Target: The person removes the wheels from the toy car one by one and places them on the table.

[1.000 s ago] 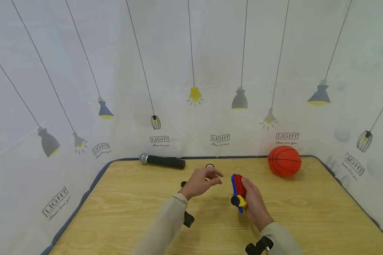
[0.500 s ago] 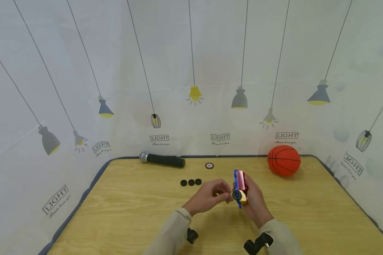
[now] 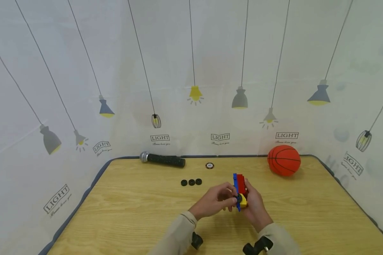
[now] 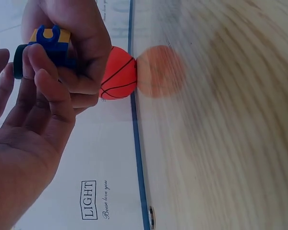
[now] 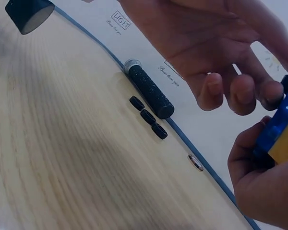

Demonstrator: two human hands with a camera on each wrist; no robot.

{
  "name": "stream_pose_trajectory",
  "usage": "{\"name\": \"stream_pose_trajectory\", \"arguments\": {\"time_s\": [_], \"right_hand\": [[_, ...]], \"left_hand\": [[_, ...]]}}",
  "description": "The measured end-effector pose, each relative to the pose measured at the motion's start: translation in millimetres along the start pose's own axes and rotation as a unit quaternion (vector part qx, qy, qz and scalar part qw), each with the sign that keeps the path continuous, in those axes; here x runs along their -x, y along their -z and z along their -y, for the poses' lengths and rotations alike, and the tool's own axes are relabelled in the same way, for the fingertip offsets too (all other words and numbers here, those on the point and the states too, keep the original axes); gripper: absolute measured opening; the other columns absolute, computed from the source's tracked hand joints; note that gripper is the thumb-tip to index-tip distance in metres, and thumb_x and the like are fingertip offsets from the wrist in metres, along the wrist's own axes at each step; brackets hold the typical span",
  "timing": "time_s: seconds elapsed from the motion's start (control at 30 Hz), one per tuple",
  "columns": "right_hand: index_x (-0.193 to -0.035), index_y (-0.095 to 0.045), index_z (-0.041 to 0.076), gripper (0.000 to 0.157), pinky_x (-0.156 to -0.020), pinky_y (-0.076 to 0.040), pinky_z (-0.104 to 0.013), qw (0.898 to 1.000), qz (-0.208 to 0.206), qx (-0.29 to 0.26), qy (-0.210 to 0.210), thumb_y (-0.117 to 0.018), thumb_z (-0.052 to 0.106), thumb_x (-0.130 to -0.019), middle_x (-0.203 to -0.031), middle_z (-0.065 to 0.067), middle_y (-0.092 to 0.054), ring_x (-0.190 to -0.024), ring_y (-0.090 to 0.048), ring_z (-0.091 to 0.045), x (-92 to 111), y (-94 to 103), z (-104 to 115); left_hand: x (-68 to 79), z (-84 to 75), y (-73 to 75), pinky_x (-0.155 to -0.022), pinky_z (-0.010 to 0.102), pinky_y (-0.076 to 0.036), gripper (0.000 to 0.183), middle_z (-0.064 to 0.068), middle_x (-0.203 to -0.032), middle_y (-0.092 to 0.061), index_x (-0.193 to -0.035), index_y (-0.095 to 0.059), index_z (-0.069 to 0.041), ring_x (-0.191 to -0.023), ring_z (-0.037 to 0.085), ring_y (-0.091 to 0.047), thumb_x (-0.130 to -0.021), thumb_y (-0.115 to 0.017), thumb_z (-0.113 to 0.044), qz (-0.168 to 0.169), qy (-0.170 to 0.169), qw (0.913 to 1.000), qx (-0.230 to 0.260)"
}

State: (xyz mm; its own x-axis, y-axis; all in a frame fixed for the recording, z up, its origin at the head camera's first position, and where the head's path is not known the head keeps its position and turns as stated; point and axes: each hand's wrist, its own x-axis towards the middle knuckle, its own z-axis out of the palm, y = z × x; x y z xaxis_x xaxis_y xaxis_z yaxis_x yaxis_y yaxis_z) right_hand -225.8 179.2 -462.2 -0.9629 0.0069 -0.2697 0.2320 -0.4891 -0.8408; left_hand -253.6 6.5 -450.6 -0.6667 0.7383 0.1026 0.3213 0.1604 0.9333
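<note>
My right hand (image 3: 256, 207) grips a small toy truck (image 3: 240, 183) of red, blue and yellow plastic, held above the table. A black wheel (image 4: 18, 62) sits at the side of the truck's yellow end. The thumb and fingers of my left hand (image 3: 212, 201) pinch this wheel, partly covering it in the head view. The truck's blue underside (image 5: 278, 122) shows in the right wrist view, between both hands. Three loose black wheels (image 3: 191, 182) lie in a row on the table, beyond my left hand.
A black microphone (image 3: 164, 160) with a silver head lies at the back left of the wooden table (image 3: 121, 212). Right of it is a poker chip (image 3: 209, 165). A red basketball (image 3: 284, 160) rests at the back right. A lamp-printed white curtain (image 3: 172, 71) surrounds the table.
My left hand has moved right, from above the loose wheels to the truck, and now takes the truck's wheel between thumb and fingers. The loose wheels have come into full view.
</note>
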Motion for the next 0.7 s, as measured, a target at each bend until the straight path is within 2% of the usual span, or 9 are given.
{"name": "stream_pose_trajectory", "arguments": {"time_s": [0.13,0.3,0.43,0.53,0.6,0.7], "right_hand": [[-0.143,-0.033,0.015,0.055,-0.084,-0.047,-0.018,1.0,0.0,-0.002,-0.002,-0.029,0.055,-0.106,-0.107,0.008,-0.05,-0.096,-0.051,-0.006,1.0,-0.9,-3.3],[-0.141,-0.035,0.014,0.055,-0.085,-0.043,-0.018,1.0,0.007,0.021,0.007,-0.027,0.055,-0.106,-0.107,0.009,-0.05,-0.098,-0.048,-0.007,2.9,-3.5,-6.7],[-0.139,-0.035,0.014,0.055,-0.085,-0.038,-0.02,0.999,0.01,0.04,0.015,-0.026,0.057,-0.106,-0.106,0.009,-0.045,-0.099,-0.043,-0.008,5.2,-5.2,-8.6],[-0.13,-0.041,0.016,0.051,-0.082,-0.038,-0.019,0.999,0.005,0.037,0.019,-0.028,0.059,-0.105,-0.099,0.01,-0.046,-0.094,-0.044,-0.006,5.3,-5.9,-9.9],[-0.126,-0.043,0.017,0.05,-0.08,-0.039,-0.019,0.999,0.004,0.04,0.022,-0.029,0.06,-0.104,-0.096,0.011,-0.047,-0.091,-0.045,-0.006,4.8,-6.0,-10.3],[-0.129,-0.041,0.016,0.054,-0.08,-0.04,-0.019,0.998,0.008,0.049,0.025,-0.029,0.062,-0.103,-0.098,0.01,-0.048,-0.092,-0.046,-0.006,4.3,-5.8,-10.4]], "left_hand": [[-0.2,-2.6,-4.2,-0.065,0.023,-0.052,0.014,0.002,-0.084,-0.064,-0.114,-0.061,-0.015,-0.068,0.004,-0.059,-0.102,-0.06,-0.021,0.009,0.004,1.0,-0.001],[-1.2,-2.0,-10.3,-0.06,0.029,-0.053,0.012,-0.002,-0.075,-0.059,-0.11,-0.063,-0.014,-0.061,0.004,-0.055,-0.1,-0.062,-0.02,0.0,0.001,1.0,0.005],[-1.4,0.4,-14.2,-0.054,0.024,-0.047,0.012,-0.003,-0.07,-0.055,-0.109,-0.063,-0.011,-0.055,0.004,-0.05,-0.101,-0.061,-0.019,0.0,0.0,0.9999,0.011],[-1.1,0.4,-15.7,-0.051,0.02,-0.042,0.014,-0.003,-0.065,-0.052,-0.11,-0.065,-0.011,-0.051,0.005,-0.046,-0.101,-0.06,-0.021,0.0,0.004,0.9999,0.011],[-1.1,-0.4,-16.0,-0.05,0.02,-0.042,0.015,-0.003,-0.063,-0.053,-0.111,-0.065,-0.011,-0.05,0.005,-0.046,-0.101,-0.06,-0.022,0.0,0.008,0.9999,0.009],[-0.7,-1.3,-15.4,-0.051,0.02,-0.045,0.017,-0.004,-0.064,-0.055,-0.112,-0.066,-0.011,-0.051,0.005,-0.049,-0.101,-0.061,-0.023,0.001,0.019,0.9997,0.014]]}}
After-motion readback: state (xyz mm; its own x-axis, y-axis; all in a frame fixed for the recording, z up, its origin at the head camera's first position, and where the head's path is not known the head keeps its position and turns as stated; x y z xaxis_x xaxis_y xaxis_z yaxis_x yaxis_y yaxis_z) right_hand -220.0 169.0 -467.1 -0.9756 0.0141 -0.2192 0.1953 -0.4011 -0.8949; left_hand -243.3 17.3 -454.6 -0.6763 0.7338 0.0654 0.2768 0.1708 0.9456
